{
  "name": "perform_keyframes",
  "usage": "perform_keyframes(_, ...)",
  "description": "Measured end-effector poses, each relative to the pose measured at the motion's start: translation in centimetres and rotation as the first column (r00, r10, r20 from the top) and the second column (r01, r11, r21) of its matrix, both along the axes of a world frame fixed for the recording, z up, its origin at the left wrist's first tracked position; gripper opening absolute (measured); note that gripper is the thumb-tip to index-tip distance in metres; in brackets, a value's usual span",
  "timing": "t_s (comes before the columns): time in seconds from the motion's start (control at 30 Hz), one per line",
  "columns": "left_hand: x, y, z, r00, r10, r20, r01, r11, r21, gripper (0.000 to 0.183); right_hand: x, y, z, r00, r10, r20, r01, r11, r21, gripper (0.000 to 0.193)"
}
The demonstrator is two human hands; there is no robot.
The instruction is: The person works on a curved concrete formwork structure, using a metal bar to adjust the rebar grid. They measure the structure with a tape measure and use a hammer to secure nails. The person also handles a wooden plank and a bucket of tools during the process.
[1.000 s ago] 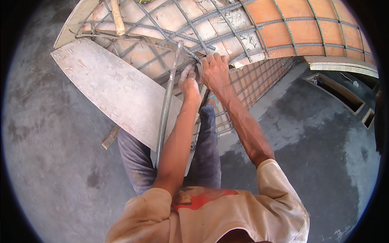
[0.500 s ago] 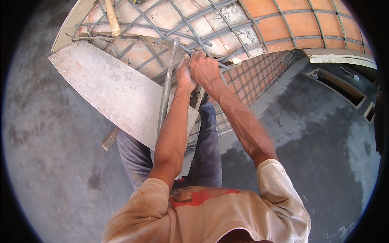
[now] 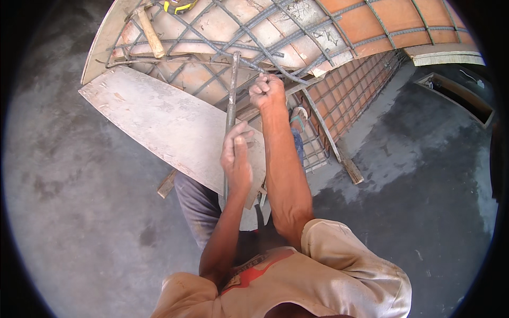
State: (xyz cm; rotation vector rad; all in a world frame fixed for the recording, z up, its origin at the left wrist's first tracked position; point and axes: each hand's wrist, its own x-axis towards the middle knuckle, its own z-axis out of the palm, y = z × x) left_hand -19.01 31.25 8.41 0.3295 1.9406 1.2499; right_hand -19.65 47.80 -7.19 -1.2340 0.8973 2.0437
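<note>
My right hand (image 3: 267,90) is closed in a fist at the near edge of the steel reinforcing-bar grid (image 3: 246,33). What its fingers hold, if anything, is hidden. A long grey metal bar (image 3: 232,95) stands on a slant to the left, its upper end by the grid and its lower part over a pale board (image 3: 159,119). Against the lower part of this bar lies my left hand (image 3: 237,161), fingers stretched upward and thumb apart, not wrapped round it.
A wooden-handled hammer (image 3: 150,33) and a yellow-and-black tape measure (image 3: 180,5) rest on the grid at the top left. Orange panels under more bars (image 3: 344,95) slope down to the right. A timber-ended prop (image 3: 351,169) stands there. A rectangular floor opening (image 3: 456,98) lies far right.
My left hand has come away from the right one and moved down toward me along the bar. My right hand stays at the grid's edge, still closed. The view has shifted slightly.
</note>
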Motion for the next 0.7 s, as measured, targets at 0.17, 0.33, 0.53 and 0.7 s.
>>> perform_keyframes(0.17,-3.2,-5.3,2.7,0.891,-0.215,-0.399,0.170,0.975,-0.145,0.035,0.2,-0.6,-2.9,0.823,-0.486,-0.293,0.439,0.872,-0.215,0.009)
perform_keyframes(0.33,-4.6,-11.4,3.2,0.950,-0.067,-0.305,-0.012,0.968,-0.249,0.033,1.8,-2.8,1.8,0.726,0.342,0.597,-0.566,0.789,0.237,0.019)
perform_keyframes(0.53,-4.8,-11.9,2.0,0.956,-0.113,-0.270,0.030,0.955,-0.294,0.033,3.9,-0.8,1.5,-0.138,-0.319,0.938,-0.926,-0.294,-0.236,0.028)
perform_keyframes(0.7,-4.9,-13.1,1.0,0.917,-0.203,-0.343,0.083,0.939,-0.334,0.031,3.7,0.7,1.7,-0.158,-0.386,0.909,-0.853,-0.409,-0.322,0.030)
